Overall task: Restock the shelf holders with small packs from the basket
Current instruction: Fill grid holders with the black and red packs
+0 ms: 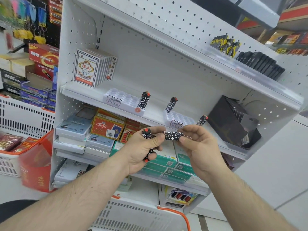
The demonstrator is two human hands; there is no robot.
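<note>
My left hand grips a bunch of black-and-white patterned packs with red caps. My right hand pinches one such pack held level between both hands, in front of the middle shelf. Two white holder trays stand on that shelf: the left holder has one pack upright at its right end. The right holder has a pack at its left end and another at its right. The white basket with an orange handle sits below my arms.
A stack of white card boxes stands at the shelf's left end, and a black display box at its right. The upper shelf holds black packs. Boxes fill the shelf below. A red bag and another basket are at left.
</note>
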